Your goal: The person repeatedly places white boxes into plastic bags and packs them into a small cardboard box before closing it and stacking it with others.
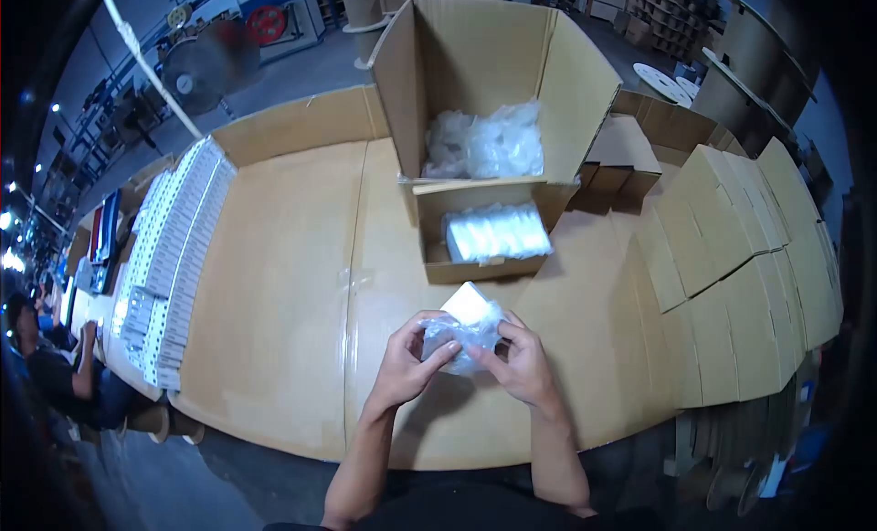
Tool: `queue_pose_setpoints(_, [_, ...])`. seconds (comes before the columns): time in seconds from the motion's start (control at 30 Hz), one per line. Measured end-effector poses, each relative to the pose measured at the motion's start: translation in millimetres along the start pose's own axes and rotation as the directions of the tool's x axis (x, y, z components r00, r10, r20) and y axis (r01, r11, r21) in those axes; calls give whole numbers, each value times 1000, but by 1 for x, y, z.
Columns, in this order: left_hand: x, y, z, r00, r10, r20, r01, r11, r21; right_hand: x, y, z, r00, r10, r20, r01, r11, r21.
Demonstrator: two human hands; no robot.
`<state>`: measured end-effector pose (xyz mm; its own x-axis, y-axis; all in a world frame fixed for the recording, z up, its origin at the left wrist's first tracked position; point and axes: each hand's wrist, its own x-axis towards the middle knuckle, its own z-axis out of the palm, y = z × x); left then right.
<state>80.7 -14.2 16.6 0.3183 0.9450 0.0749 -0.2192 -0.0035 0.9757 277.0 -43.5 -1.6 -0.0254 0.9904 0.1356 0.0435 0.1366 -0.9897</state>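
Though partly behind plastic [463, 334] and fingers [445, 352], a white item [467, 300].

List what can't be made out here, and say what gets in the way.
All in the head view:
- Lower part of the white item: covered by the crumpled clear bag, the left hand and the right hand.
- Floor of the tall carton: hidden by plastic bags.
- Print on the white stacks: too small.
- Co-worker: blurred, lost in the dark left edge.
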Motion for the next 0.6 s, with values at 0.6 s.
queue_pose_setpoints(0.6, [-15, -28, -22, 870, 151, -470, -4, 955, 298, -36, -7, 27, 901, 271, 339, -190, 948, -254])
